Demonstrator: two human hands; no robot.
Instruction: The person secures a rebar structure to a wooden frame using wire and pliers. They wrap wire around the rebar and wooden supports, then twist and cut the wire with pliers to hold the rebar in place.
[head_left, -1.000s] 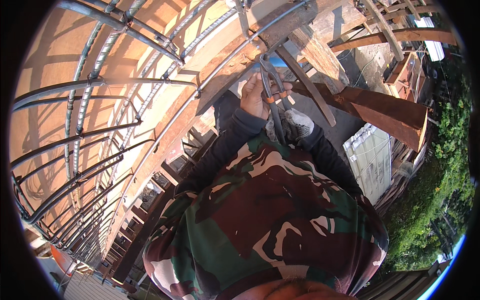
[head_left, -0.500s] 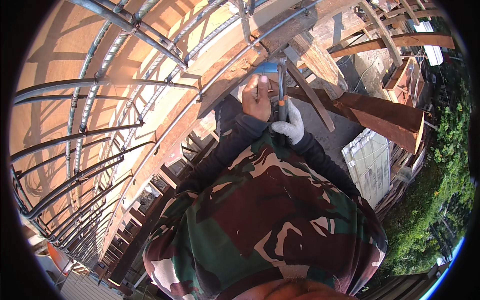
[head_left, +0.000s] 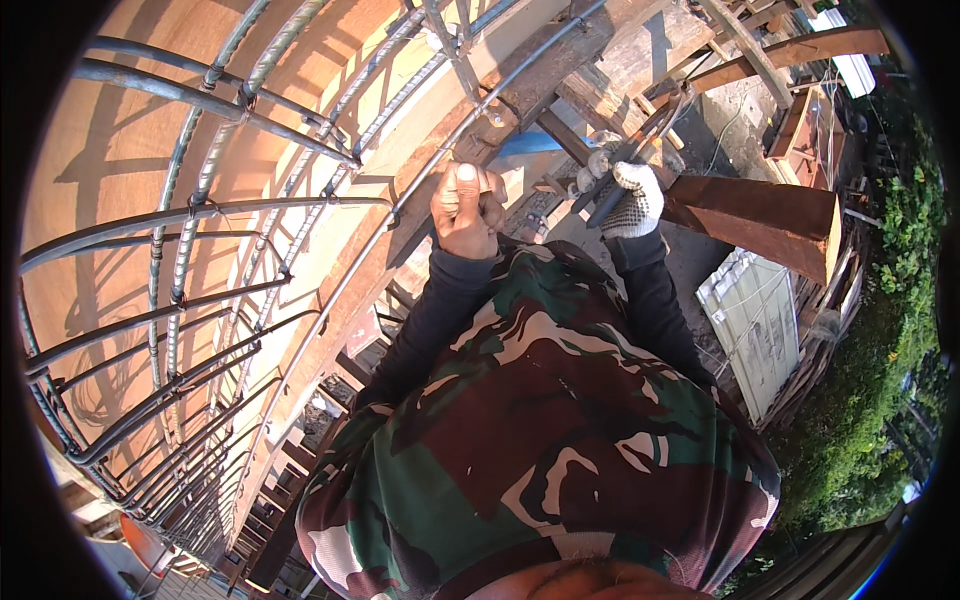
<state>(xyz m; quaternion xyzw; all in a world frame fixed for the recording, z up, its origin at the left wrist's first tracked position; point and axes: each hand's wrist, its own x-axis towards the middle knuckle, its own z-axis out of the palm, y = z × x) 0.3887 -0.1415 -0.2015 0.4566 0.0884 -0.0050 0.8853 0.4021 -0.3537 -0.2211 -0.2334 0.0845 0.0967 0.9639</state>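
The dark, long-handled metal pincers (head_left: 645, 135) are in the right hand (head_left: 633, 200), which wears a white knit glove with dark dots and grips the handles; the head points up and away to the right, too small to show how the jaws stand. The bare left hand (head_left: 465, 212) is well apart from them, curled closed with its thumb on top; whether it pinches something thin, I cannot tell. It is near a slim grey metal rod (head_left: 430, 160) running along pale timber, with a cage of ribbed steel bars (head_left: 205, 180) farther left. Just beside the glove lies a thick reddish-brown wooden beam (head_left: 765, 225). A loose hold on the handles could let the pincers slip among the timbers, their head could snag if swung carelessly, and the unprotected left knuckles could scrape if they strayed onto the steel.
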